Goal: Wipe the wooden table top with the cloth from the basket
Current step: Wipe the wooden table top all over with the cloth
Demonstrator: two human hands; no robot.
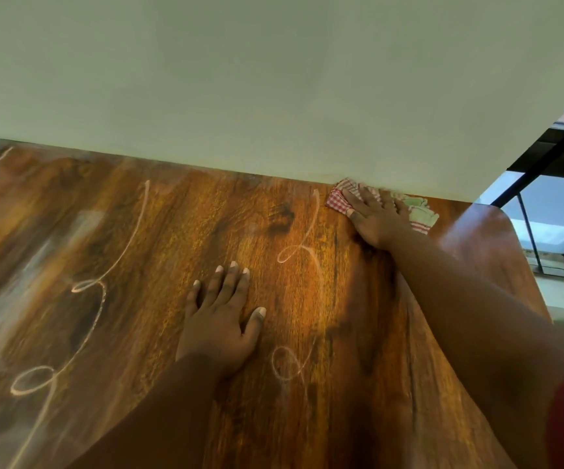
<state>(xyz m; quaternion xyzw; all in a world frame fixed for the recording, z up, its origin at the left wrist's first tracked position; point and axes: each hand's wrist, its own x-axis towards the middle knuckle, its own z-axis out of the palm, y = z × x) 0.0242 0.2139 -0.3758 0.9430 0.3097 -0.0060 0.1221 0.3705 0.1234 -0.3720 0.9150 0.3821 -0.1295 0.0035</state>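
Right hand: the right hand [377,216] lies flat with straight fingers, pressing the red-and-white checked cloth [339,199] down.
Cloth: it sits on the far right of the shiny brown wooden table top [145,299], touching the pale green wall [273,79].
Left hand: the left hand [221,319] rests flat on the wood, fingers spread, holding nothing.
Marks: loopy chalk lines [87,286] cross the table.

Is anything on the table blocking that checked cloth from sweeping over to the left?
Nothing visible except the person's own left hand, resting flat on the brown wooden table top. The right hand presses the red-and-white checked cloth near the far right corner.
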